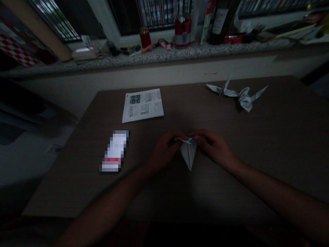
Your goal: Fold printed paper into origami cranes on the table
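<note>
A piece of folded paper [189, 154], kite-shaped with its narrow point toward me, is between my hands over the middle of the table. My left hand [168, 145] pinches its upper left corner between thumb and fingers. On the other side, my right hand [209, 142] grips the upper right corner in the same way. The top edge of the paper is partly raised, and my fingertips hide some of it. Two folded paper cranes [224, 91] made of printed paper sit close together at the far right of the table.
A printed paper sheet [144, 105] lies at the back left of the brown table [84, 137]. Nearer me on the left is a phone [114, 151] with a lit, pixelated screen. Behind, the stone windowsill [154, 56] bears a red can [182, 31], a dark bottle [218, 25] and a jar [145, 37].
</note>
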`<state>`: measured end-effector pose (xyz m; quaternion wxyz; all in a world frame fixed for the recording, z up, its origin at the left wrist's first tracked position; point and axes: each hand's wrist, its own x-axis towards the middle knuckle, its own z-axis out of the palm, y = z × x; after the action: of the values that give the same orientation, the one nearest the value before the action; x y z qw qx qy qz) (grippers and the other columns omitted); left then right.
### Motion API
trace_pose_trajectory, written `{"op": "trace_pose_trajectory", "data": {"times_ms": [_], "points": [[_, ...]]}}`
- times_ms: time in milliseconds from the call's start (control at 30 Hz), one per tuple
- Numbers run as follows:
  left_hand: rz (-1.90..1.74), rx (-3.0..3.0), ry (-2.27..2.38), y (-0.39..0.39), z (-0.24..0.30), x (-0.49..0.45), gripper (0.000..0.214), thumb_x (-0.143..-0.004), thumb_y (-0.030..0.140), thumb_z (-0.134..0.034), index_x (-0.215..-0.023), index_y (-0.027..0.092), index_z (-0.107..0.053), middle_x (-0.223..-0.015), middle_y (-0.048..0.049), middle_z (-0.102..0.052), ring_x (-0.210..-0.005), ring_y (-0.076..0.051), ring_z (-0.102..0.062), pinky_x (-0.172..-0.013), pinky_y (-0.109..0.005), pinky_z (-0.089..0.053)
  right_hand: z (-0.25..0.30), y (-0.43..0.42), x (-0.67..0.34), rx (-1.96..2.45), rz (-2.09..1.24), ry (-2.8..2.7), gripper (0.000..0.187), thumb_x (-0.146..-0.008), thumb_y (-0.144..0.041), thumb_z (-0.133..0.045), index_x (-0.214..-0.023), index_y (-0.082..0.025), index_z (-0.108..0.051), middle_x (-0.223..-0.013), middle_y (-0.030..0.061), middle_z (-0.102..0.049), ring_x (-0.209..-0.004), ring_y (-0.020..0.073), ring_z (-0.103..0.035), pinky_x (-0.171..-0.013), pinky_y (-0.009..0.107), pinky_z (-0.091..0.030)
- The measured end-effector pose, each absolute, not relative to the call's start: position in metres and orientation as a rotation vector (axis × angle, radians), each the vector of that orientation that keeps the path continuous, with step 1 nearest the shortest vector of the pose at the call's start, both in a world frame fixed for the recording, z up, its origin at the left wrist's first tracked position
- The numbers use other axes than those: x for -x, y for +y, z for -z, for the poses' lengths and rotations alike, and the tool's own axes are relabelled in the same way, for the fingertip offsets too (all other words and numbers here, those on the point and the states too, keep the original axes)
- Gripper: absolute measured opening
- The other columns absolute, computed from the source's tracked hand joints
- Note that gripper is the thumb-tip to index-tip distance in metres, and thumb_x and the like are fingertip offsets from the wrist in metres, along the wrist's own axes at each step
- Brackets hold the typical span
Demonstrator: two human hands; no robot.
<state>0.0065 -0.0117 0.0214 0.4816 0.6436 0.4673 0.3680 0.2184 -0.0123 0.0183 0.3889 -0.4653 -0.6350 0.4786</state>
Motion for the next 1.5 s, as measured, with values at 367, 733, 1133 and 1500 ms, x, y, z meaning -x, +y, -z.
{"op": "trace_pose_trajectory", "data": {"times_ms": [367,733,1133,1500], "points": [[-0.803,-1.544,1.207,-0.0116,-0.0227,-0.0057,0.033,-0.093,0.048,-0.066,-0.109,0.019,-0.069,-0.096,-0.0037,-0.073,-0.085,-0.020,-0.069,-0.076,-0.030,-0.053,-0.0173,-0.0150,-0.2192,1.270,-1.103,-1.662,0.027,-0.088,-0.042,-0.069,-0.109,-0.026,-0.074,-0.074,0.0009,-0.061,-0.063,0.0171,-0.052,-0.055,0.030,-0.041],[-0.803,-1.614,1.269,-0.0121,-0.0211,-0.0057,0.033,-0.093,0.048,-0.066,-0.109,0.020,-0.069,-0.098,-0.0033,-0.073,-0.086,-0.019,-0.067,-0.075,-0.029,-0.052,-0.0149,-0.0116,-0.2200,1.314,-1.258,-1.620,0.032,-0.088,-0.052,-0.067,-0.097,-0.022,-0.074,-0.066,0.0001,-0.060,-0.059,0.0158,-0.052,-0.051,0.027,-0.037],[-0.815,-1.631,1.222,-0.0141,-0.0248,-0.0078,0.023,-0.093,0.041,-0.065,-0.101,0.019,-0.068,-0.094,-0.0022,-0.072,-0.084,-0.018,-0.067,-0.076,-0.028,-0.051,-0.0146,-0.0136,-0.2170,1.303,-1.212,-1.642,0.032,-0.086,-0.053,-0.070,-0.093,-0.022,-0.075,-0.062,-0.0018,-0.053,-0.056,0.0144,-0.047,-0.050,0.027,-0.034],[-0.843,-1.672,1.223,-0.0137,-0.0229,-0.0098,0.019,-0.095,0.038,-0.064,-0.096,0.019,-0.068,-0.094,-0.0016,-0.071,-0.085,-0.017,-0.065,-0.077,-0.028,-0.050,-0.0160,-0.0153,-0.2158,1.287,-1.206,-1.707,0.031,-0.089,-0.050,-0.068,-0.098,-0.021,-0.074,-0.066,-0.0005,-0.059,-0.058,0.0150,-0.052,-0.053,0.027,-0.038]]}}
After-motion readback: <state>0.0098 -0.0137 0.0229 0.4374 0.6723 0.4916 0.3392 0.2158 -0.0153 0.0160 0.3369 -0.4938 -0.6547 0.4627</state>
